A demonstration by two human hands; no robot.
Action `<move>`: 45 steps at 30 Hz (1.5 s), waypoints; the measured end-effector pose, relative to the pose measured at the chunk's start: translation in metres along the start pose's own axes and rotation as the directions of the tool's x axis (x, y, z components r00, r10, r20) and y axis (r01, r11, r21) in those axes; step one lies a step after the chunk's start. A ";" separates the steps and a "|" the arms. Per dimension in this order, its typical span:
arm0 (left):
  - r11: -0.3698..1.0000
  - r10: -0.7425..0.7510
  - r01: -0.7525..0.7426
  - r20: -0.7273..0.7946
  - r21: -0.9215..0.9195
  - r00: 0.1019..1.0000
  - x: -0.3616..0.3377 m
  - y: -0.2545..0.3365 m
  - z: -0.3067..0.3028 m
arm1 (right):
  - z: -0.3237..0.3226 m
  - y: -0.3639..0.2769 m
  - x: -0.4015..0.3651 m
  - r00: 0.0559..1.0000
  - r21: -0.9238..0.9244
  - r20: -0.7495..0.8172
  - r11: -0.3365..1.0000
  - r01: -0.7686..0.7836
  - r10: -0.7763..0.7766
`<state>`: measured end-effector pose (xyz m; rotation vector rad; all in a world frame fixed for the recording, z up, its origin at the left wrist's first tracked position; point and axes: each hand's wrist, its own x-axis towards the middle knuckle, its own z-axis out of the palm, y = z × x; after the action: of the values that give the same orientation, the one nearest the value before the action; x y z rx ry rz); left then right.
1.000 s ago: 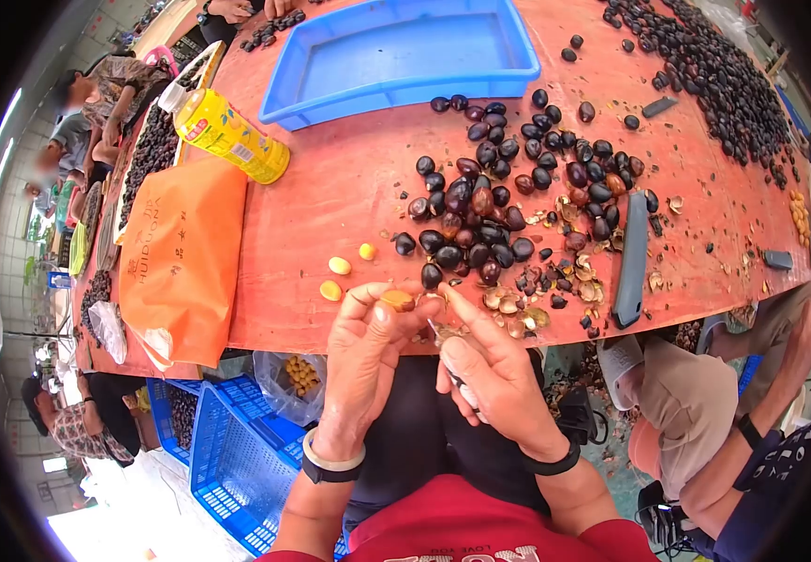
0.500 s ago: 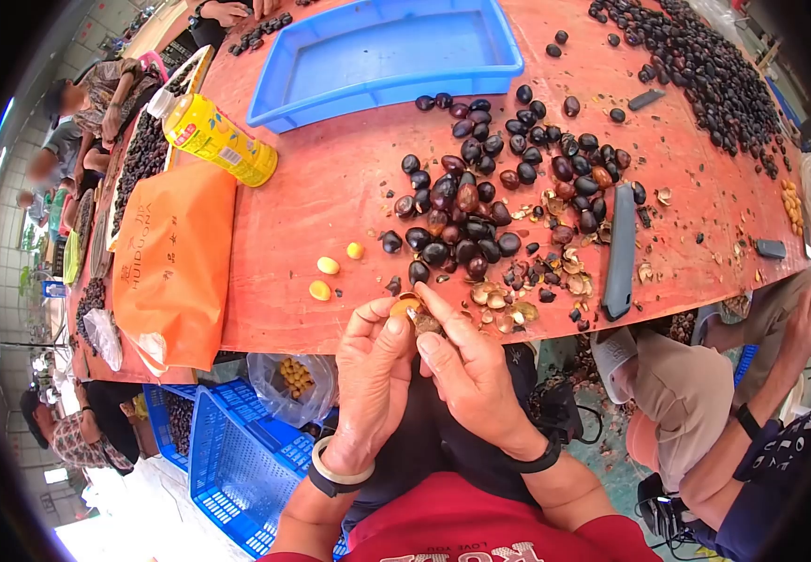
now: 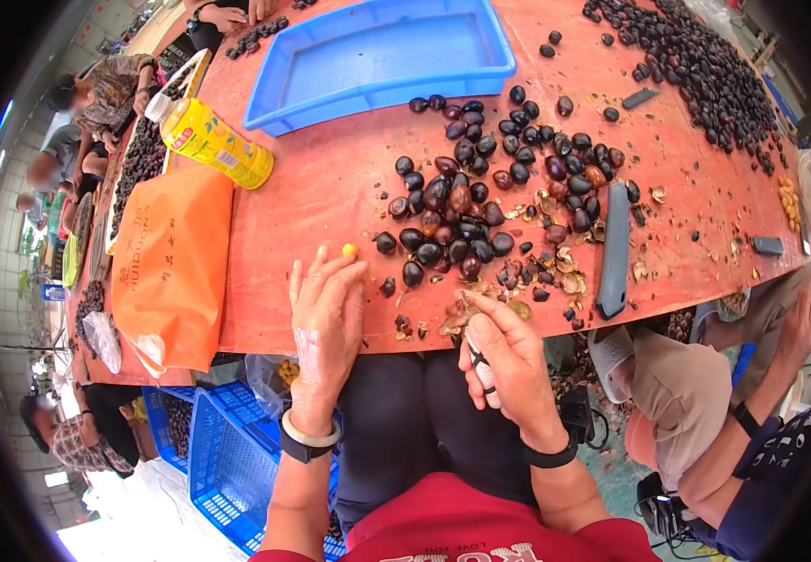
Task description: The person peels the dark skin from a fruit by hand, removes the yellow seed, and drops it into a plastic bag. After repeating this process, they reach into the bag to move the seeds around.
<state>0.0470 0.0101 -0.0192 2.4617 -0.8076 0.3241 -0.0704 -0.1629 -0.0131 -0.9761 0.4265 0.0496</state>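
While the right hand (image 3: pixel 507 361) is gripping a slim black-and-white hand tool (image 3: pixel 482 370), the left hand (image 3: pixel 327 304) is reaching flat and open over a worn red tabletop (image 3: pixel 274 281).

Nearest, the person's dark-trousered lap (image 3: pixel 396 412) is showing below the table edge, with blue plastic mesh crates (image 3: pixel 228 468) sitting to the left. The right hand is curling closed around the tool, its thumb and index finger meeting beside thin brown shell pieces (image 3: pixel 454 320). The left hand is facing palm down, fingers slightly parted, its fingertips lying close to a small yellow kernel (image 3: pixel 349 250); whether anything is lying under the palm, I cannot tell.

Beyond the hands, glossy dark oval nuts (image 3: pixel 443 220) are clustering, with a long grey plastic handle (image 3: pixel 615 253) lying to their right. An orange fabric bag (image 3: pixel 173 272) and a yellow-labelled bottle (image 3: pixel 218 145) are resting leftward. Farther away, a shallow blue plastic tray (image 3: pixel 377 61) is standing, and other people (image 3: pixel 110 103) are sitting at far left.
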 end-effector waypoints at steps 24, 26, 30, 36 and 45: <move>-0.041 -0.334 0.451 0.438 -0.892 0.835 0.001 0.032 -0.005 | -0.002 -0.006 -0.003 0.998 -0.106 0.058 0.994 0.006 0.000; -0.126 -0.316 0.470 0.485 -0.873 0.816 -0.002 0.027 -0.006 | 0.000 -0.006 -0.003 0.998 -0.114 0.064 0.994 0.002 0.006; -0.358 -0.250 0.457 0.555 -0.815 0.793 -0.006 0.028 -0.006 | 0.006 -0.008 -0.007 0.995 -0.086 0.093 0.996 -0.021 0.029; -0.374 -0.220 0.487 0.586 -0.789 0.780 -0.014 0.038 -0.003 | 0.017 -0.015 -0.011 0.989 -0.049 0.148 0.999 -0.022 0.029; -0.373 -0.197 0.530 0.623 -0.761 0.757 -0.019 0.050 0.001 | 0.020 -0.014 -0.014 0.986 -0.140 0.159 0.990 -0.023 0.045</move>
<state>0.0017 -0.0162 -0.0070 0.8716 0.0376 -0.7340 -0.0734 -0.1528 0.0124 -1.0915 0.2925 0.1906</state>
